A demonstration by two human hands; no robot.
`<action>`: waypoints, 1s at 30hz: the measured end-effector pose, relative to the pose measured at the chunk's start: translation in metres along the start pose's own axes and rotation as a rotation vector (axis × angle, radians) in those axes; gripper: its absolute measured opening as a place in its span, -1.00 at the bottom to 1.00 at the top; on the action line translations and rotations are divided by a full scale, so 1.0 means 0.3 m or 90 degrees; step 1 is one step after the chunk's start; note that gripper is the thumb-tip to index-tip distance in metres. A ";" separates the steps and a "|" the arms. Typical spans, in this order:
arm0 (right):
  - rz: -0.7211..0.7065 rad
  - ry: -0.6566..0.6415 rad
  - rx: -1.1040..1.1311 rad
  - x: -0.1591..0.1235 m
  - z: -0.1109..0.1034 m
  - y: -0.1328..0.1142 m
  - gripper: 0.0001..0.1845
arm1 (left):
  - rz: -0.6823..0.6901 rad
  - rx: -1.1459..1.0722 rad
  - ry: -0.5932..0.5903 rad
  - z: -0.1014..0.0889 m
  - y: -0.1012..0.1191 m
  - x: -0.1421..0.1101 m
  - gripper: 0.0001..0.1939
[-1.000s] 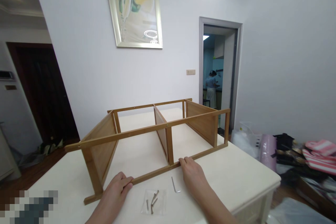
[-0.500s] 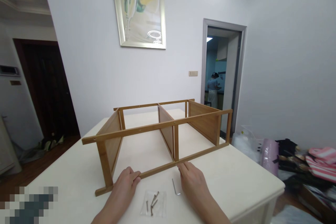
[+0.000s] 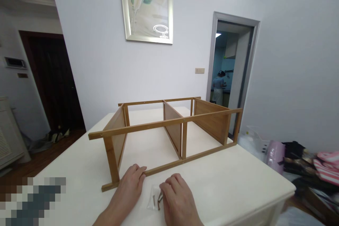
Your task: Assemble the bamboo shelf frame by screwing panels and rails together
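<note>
A brown wooden shelf frame (image 3: 156, 125) with panels set between its rails lies on the white table (image 3: 238, 176). My left hand (image 3: 131, 185) is closed on its near lower rail, close to the left end. My right hand (image 3: 178, 197) hovers low over a small clear plastic bag (image 3: 151, 203) with several screws (image 3: 159, 201) on it. Its fingers are pinched together at the screws; what they hold, if anything, is hidden. No hex key shows now; my right hand covers that part of the table.
Plastic wrap, a pink roll (image 3: 275, 157) and striped cloth (image 3: 328, 167) are piled right of the table. A person (image 3: 218, 86) stands in the room beyond the doorway. A framed picture (image 3: 149, 7) hangs on the wall behind.
My right hand has left the lower rail and come down to the bag of screws, hiding the hex key. My left hand stays at the rail. The view has shifted somewhat.
</note>
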State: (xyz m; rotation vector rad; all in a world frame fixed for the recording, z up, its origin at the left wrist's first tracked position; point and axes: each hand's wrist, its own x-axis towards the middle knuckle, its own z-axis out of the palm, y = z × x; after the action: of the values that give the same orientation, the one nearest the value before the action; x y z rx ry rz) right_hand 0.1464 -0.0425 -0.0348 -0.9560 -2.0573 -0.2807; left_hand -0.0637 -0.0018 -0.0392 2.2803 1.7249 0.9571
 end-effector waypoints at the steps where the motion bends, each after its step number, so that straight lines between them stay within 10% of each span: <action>1: -0.005 -0.014 0.009 0.003 0.010 -0.021 -0.77 | 0.005 -0.003 0.007 -0.002 0.001 -0.002 -0.63; 14: 0.091 -0.265 0.086 0.010 -0.011 -0.037 -0.93 | 0.026 -0.047 0.008 -0.048 0.038 -0.002 -0.69; 30: 0.152 -0.068 0.209 -0.006 -0.030 0.021 -0.59 | 0.011 -0.055 0.002 -0.054 0.033 0.000 -0.71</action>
State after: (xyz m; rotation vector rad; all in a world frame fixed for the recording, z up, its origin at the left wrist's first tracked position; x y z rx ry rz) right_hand 0.1571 -0.0436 -0.0315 -1.0142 -1.9794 0.2323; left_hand -0.0646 -0.0096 -0.0218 2.2444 1.6352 1.0180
